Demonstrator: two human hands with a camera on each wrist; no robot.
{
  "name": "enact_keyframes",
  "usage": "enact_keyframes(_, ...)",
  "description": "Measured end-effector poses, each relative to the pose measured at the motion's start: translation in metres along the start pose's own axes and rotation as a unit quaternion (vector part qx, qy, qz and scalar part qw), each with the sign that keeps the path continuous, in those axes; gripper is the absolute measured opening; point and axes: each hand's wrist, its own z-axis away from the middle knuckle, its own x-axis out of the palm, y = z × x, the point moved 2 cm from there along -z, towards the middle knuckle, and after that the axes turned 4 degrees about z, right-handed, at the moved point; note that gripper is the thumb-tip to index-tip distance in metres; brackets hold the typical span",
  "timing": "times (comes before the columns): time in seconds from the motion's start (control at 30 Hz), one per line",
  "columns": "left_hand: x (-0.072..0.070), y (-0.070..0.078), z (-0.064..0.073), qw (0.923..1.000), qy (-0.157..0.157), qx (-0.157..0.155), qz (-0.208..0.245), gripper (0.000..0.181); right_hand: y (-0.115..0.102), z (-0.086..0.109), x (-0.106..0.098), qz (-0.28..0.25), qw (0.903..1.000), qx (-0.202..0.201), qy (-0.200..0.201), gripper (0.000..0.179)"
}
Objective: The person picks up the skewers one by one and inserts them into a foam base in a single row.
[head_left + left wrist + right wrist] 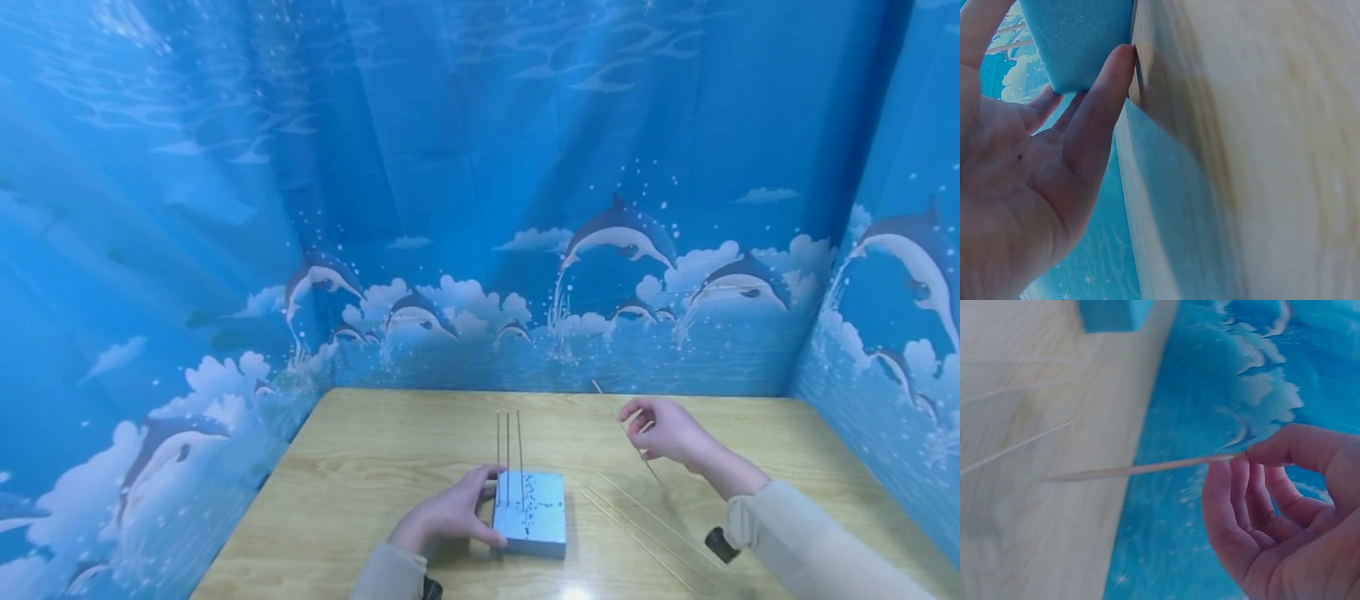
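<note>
A light blue foam block (543,525) with dark dots on its top sits on the table. Three thin wooden skewers (519,442) stand upright in it, toward its left side. My left hand (453,510) holds the block from the left, thumb at the near corner and fingers at the far one; the left wrist view shows the thumb along the block's (1082,47) lower edge. Off to the right of the block and raised above the table, my right hand (667,429) pinches another skewer (1166,465) between thumb and fingertips. That skewer slants, its lower end pointing toward the table.
Loose skewers (637,543) lie slantwise on the wooden table (360,467), right of the block. Blue curtains (465,208) printed with dolphins and clouds hang behind the table and at both sides.
</note>
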Motion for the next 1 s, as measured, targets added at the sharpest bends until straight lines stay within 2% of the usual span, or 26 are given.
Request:
enact_keyframes(0.27, 0.000, 0.000, -0.001, 1.0000, -0.002, -0.001, 0.005, 0.112, -0.026, 0.008, 0.004, -0.034, 0.9987, -0.039, -0.002, 0.030)
enact_keyframes(0.5, 0.000, 0.002, -0.001, 1.0000, -0.002, 0.001, -0.004, 0.110, -0.037, 0.015, 0.011, -0.063, 0.9955, -0.071, 0.002, 0.031)
enact_keyframes(0.83, 0.001, 0.001, 0.000, 0.9999, 0.000, 0.012, 0.006, 0.109, -0.048, 0.022, 0.018, -0.107, 0.9872, -0.108, 0.047, 0.030)
enact_keyframes(1.0, 0.001, 0.000, -0.001, 0.9998, 0.000, 0.014, 0.010, 0.110, -0.052, 0.025, 0.026, -0.133, 0.9826, -0.112, 0.065, 0.030)
